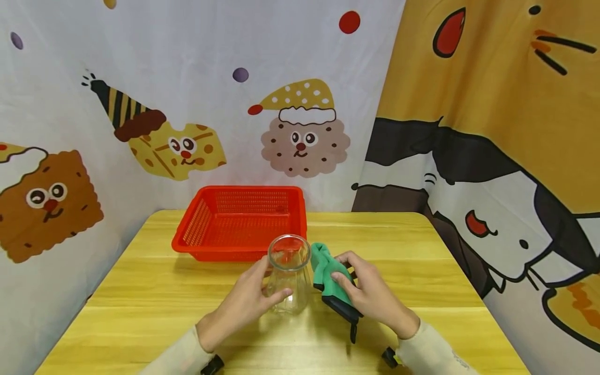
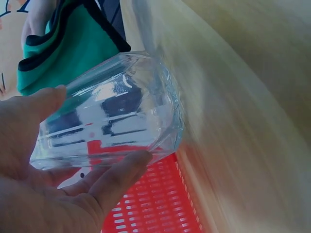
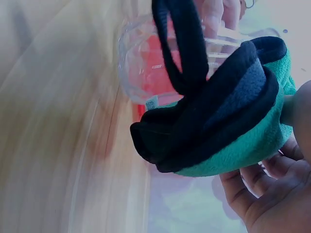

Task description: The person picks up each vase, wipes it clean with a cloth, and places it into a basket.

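Note:
A clear glass vase [image 1: 289, 281] with a round rim and a faceted body stands near the middle of the table, mouth up. My left hand [image 1: 248, 296] grips it from the left, thumb in front and fingers behind, as the left wrist view of the vase [image 2: 121, 111] also shows. In my right hand [image 1: 375, 291] is a folded green cloth [image 1: 335, 278] with black edging and a black hanging loop [image 3: 187, 53]. The thumb pinches it against the fingers. The cloth is close to the vase's right side, its upper end near the rim.
A red plastic basket [image 1: 244, 255] with perforated walls stands at the back left, just behind the vase. The light wooden table [image 1: 394, 250] reaches to a white curtain [image 1: 201, 52] with cartoon prints. A yellow printed curtain [image 1: 506, 94] hangs at the right.

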Demonstrator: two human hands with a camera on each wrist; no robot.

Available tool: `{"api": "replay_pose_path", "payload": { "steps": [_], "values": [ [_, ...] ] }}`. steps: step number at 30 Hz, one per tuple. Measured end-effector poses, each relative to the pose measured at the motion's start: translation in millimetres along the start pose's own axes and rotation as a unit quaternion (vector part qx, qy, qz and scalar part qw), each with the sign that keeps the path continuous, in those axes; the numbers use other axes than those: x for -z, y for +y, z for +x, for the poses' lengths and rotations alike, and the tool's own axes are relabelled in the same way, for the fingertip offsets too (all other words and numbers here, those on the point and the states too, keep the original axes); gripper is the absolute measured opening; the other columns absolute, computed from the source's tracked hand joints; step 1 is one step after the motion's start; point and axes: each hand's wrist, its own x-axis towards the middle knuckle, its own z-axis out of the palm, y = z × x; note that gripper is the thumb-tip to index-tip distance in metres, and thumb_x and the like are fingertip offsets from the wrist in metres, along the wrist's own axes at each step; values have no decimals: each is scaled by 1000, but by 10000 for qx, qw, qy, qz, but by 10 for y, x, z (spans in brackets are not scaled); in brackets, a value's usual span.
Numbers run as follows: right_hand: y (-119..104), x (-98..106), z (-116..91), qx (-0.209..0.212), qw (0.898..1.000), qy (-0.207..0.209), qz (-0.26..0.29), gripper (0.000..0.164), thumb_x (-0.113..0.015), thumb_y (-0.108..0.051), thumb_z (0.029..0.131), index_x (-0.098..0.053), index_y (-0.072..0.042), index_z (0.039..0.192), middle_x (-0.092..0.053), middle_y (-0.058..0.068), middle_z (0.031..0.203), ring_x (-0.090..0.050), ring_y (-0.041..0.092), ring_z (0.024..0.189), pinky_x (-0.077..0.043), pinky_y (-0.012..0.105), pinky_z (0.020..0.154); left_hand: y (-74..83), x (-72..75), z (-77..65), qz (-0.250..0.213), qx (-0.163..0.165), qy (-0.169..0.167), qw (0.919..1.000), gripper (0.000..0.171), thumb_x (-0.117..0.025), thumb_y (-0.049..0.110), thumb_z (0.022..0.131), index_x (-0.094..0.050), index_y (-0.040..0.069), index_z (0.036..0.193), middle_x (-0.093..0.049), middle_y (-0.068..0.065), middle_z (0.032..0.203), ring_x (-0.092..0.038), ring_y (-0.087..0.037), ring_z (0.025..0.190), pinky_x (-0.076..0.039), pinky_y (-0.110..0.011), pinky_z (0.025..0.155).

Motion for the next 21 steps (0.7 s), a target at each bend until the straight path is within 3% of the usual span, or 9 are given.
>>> {"api": "replay_pose_path", "payload": {
  "steps": [8,14,21],
  "values": [
    [-94,-108,79,133,9997,119,186,21,-75,-11,115,-69,-17,134,-77,-6,119,-72,6,104,-71,33,86,-20,34,23,-23,-186,-158,9997,82,-93,31,104,-50,22,173,-67,-9,167,-74,-40,145,-70,-56,112],
    [-103,-177,111,284,9988,223,338,22,-76,-8,114,-68,-15,133,-78,-4,117,-72,5,102,-71,30,83,-42,64,9,-342,-312,-198,9987,77,-84,35,110,-45,25,176,-66,-14,168,-73,-45,145,-74,-51,105],
    [-109,-247,142,444,9978,380,327,29,-81,-6,110,-69,-12,135,-80,-1,115,-74,10,100,-71,29,77,-46,90,18,-2,-723,-14,9974,73,-77,40,115,-45,22,178,-70,-12,165,-77,-36,140,-71,-55,112]
  ]
}}
